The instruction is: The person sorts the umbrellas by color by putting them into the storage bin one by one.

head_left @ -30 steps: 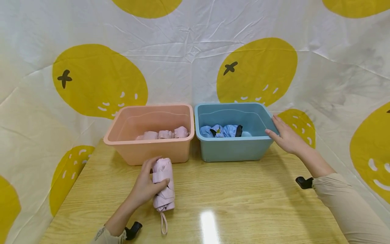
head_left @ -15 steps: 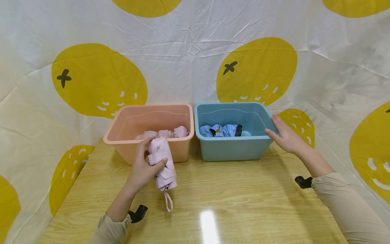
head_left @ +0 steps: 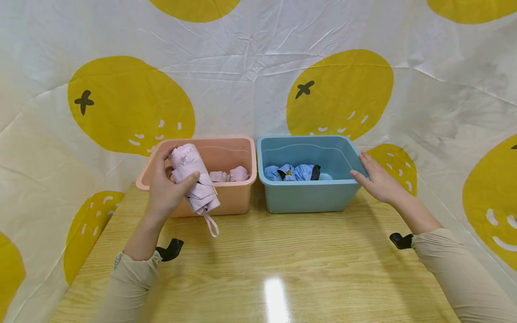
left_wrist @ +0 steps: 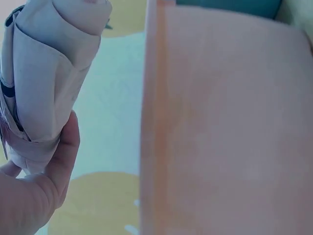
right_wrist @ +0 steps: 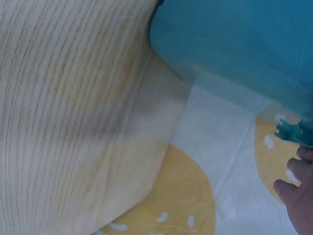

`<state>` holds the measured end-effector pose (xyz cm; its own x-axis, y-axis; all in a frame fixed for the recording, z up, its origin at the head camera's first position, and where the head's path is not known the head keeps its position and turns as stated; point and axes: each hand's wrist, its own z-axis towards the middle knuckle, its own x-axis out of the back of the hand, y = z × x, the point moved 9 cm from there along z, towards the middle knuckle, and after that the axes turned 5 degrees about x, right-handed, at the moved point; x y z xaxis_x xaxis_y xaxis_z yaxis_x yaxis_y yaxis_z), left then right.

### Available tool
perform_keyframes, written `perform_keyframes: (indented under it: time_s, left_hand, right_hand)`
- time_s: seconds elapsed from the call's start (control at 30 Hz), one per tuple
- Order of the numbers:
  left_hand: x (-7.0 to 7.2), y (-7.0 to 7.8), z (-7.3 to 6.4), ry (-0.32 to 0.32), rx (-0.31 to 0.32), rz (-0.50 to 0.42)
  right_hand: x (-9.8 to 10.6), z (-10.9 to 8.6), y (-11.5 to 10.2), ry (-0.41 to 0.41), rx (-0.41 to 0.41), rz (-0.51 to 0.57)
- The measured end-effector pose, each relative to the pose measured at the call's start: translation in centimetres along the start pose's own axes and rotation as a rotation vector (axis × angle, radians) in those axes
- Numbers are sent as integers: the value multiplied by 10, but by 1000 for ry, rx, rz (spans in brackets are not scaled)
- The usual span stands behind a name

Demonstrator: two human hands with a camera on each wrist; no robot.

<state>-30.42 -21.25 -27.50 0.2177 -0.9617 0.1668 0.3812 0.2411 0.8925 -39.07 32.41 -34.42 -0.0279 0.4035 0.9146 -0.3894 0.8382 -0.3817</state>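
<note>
My left hand grips a folded pink umbrella, its wrist loop hanging toward me. The umbrella is tilted in the air over the front left of the pink bin. In the left wrist view, the thumb side of the hand wraps the umbrella's lower end, beside the bin wall. Inside that bin lie more rolled pink umbrellas, partly hidden by the held one. My right hand rests with straight fingers on the right rim of the blue bin, which holds several rolled blue umbrellas.
Both bins stand side by side at the back of a wooden table. Behind them hangs a white cloth printed with yellow fruit. A dark wrist-camera mount juts from the left cuff, another camera mount from the right.
My left hand has lifted the pink umbrella off the table and carried it up, then leftward, over the pink bin's front. The right hand stays at the blue bin's rim.
</note>
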Motion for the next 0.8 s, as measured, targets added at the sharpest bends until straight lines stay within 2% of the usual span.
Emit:
perform_keyframes:
  time_s: [0.2,0.33,0.43,0.53,0.67,0.8]
  left_hand:
    - [16,3,26,59,3,32]
    - [22,3,44,92,-26,31]
    - [27,0,57,112,-42,97]
    - [30,-8,68,119,-32,179]
    - [34,-20,82,100,-18,282]
    - [36,-32,95,50,-10,381]
  right_hand:
    - [0,-1,1,-2,-7,3]
    - [0,-2,2,-2,-9,10]
    - [0,-2,2,-1,-8,7]
    - [0,-2,3,-3,-12,2]
    - [-1,-1,4,-6,-15,1]
    - [-1,0,3,-5,-11,-2]
